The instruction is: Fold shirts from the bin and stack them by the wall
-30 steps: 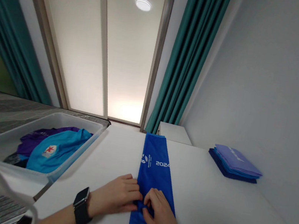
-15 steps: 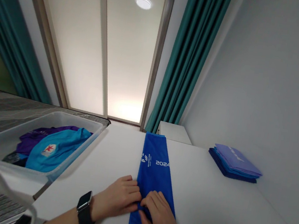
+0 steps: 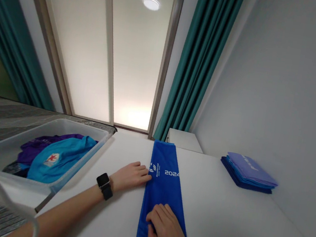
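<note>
Blue folded fabric strip point(image 3: 162, 184) lies lengthwise on the white tabletop point(image 3: 220, 215). I judge it light, limp and slippery, best pinched at the near corners. My right hand point(image 3: 166, 230) presses flat on its near end. My left hand point(image 3: 131, 175) lies flat, fingertips at its left edge, neither hand gripping.

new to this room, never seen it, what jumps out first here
A long blue cloth folded into a strip lies down the middle of the white table, with the right hand flat on its near end and the left hand at its left edge. A clear bin of clothes sits at left; a folded stack at far right.
</note>
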### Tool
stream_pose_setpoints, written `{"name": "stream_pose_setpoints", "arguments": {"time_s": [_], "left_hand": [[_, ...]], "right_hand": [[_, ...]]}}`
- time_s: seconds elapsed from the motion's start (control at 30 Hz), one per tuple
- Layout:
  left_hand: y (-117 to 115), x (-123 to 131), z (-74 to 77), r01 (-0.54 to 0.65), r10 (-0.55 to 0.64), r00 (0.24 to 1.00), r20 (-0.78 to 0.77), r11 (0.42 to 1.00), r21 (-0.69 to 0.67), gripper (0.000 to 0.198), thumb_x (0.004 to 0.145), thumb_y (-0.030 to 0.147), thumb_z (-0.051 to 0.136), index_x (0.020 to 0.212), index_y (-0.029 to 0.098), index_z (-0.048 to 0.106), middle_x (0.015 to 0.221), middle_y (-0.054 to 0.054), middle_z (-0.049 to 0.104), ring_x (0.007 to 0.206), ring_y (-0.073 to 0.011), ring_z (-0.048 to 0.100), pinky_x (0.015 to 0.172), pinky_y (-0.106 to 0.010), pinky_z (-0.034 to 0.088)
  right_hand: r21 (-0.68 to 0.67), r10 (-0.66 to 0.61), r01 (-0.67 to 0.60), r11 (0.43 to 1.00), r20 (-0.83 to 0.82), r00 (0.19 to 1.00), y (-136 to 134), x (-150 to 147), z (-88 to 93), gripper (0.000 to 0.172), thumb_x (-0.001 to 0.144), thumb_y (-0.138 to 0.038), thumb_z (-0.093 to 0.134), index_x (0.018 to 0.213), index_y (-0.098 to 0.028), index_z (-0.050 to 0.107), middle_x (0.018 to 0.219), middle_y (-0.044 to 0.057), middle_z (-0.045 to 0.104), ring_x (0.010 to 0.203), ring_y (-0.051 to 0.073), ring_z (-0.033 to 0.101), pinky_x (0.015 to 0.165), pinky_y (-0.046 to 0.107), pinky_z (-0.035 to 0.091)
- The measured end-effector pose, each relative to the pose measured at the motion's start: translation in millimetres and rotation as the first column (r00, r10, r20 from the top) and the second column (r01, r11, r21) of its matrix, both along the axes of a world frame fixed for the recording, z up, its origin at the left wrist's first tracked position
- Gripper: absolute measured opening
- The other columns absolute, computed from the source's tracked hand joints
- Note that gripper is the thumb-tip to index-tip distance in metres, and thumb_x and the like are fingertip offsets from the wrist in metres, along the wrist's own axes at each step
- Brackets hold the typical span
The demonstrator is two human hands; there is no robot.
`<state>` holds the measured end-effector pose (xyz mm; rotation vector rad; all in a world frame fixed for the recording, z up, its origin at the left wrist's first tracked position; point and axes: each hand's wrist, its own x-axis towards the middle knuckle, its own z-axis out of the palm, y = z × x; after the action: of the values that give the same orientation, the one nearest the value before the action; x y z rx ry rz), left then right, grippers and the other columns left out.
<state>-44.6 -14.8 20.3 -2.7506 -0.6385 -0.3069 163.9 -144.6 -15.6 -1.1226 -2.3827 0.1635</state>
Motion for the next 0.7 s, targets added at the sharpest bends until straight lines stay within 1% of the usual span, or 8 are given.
{"name": "stream_pose_setpoints", "arguments": {"time_s": [0.17,0.27,0.37,0.47,0.53,0.63,0.7], "left_hand": [[13.7,9.8,-0.8,0.059,-0.054,0.995,-0.081,0.997,0.05,0.005,0.095,0.017,0.053,0.097,0.021,0.055,0.089,-0.004,0.062,0.082,-0.0191,0.054,0.071,-0.033,0.035],[16.5,11.3,-3.0,0.077,-0.075,0.996,-0.055,0.996,0.037,0.004,0.094,0.017,0.055,0.092,0.021,0.055,0.089,-0.004,0.062,0.083,-0.0192,0.054,0.072,-0.033,0.036],[15.8,11.0,-7.6,0.046,-0.046,0.999,-0.021,0.999,0.01,0.005,0.093,0.017,0.056,0.089,0.02,0.055,0.089,-0.004,0.062,0.084,-0.0198,0.055,0.074,-0.033,0.037],[13.3,8.2,-12.7,-0.009,0.013,0.998,0.056,0.997,-0.081,0.005,0.093,0.016,0.054,0.094,0.02,0.057,0.092,-0.004,0.063,0.086,-0.0191,0.057,0.077,-0.033,0.039],[12.5,4.7,-15.9,-0.032,0.056,0.989,0.138,0.985,-0.167,0.011,0.095,0.016,0.051,0.101,0.021,0.059,0.094,-0.004,0.064,0.088,-0.018,0.059,0.079,-0.032,0.041],[14.1,-2.0,-20.5,-0.047,0.14,0.949,0.281,0.949,-0.313,0.019,0.096,0.016,0.047,0.107,0.022,0.061,0.097,-0.004,0.067,0.091,-0.0168,0.06,0.083,-0.03,0.044],[16.4,-6.1,-23.1,-0.061,0.22,0.908,0.357,0.911,-0.407,0.017,0.094,0.018,0.049,0.103,0.022,0.063,0.095,-0.003,0.067,0.089,-0.0164,0.06,0.083,-0.029,0.046]], "right_hand": [[-0.041,0.035,-0.033,0.999,0.055,0.998,2.4,0.4,1.4,0.026,0.079,-0.003,0.055,0.094,-0.025,0.051,0.093,-0.001,0.06,0.089,0.017,0.056,0.095,0.033,0.038],[-0.056,0.054,-0.049,0.997,0.089,0.995,4.6,0.2,1.0,0.023,0.081,-0.005,0.056,0.093,-0.025,0.053,0.093,-0.001,0.059,0.089,0.017,0.055,0.095,0.032,0.037],[-0.081,0.074,-0.065,0.995,0.112,0.991,4.4,-0.4,0.8,0.02,0.084,-0.008,0.055,0.094,-0.025,0.054,0.095,-0.001,0.059,0.091,0.016,0.055,0.094,0.031,0.037],[-0.133,0.092,-0.075,0.988,0.124,0.988,1.4,-0.2,4.6,0.014,0.088,-0.015,0.056,0.097,-0.026,0.056,0.098,-0.001,0.059,0.096,0.016,0.055,0.096,0.031,0.036],[-0.184,0.106,-0.085,0.979,0.108,0.988,-0.6,0.7,10.7,0.012,0.089,-0.019,0.057,0.098,-0.027,0.057,0.1,-0.002,0.06,0.099,0.016,0.054,0.098,0.031,0.034],[-0.257,0.121,-0.104,0.961,0.053,0.991,1.0,2.4,24.3,0.014,0.091,-0.02,0.054,0.101,-0.027,0.059,0.1,-0.002,0.061,0.101,0.016,0.054,0.1,0.032,0.033],[-0.281,0.118,-0.106,0.954,0.028,0.993,6.4,3.1,34.0,0.016,0.093,-0.018,0.05,0.101,-0.026,0.06,0.099,0.0,0.062,0.099,0.016,0.055,0.099,0.033,0.033]]}}
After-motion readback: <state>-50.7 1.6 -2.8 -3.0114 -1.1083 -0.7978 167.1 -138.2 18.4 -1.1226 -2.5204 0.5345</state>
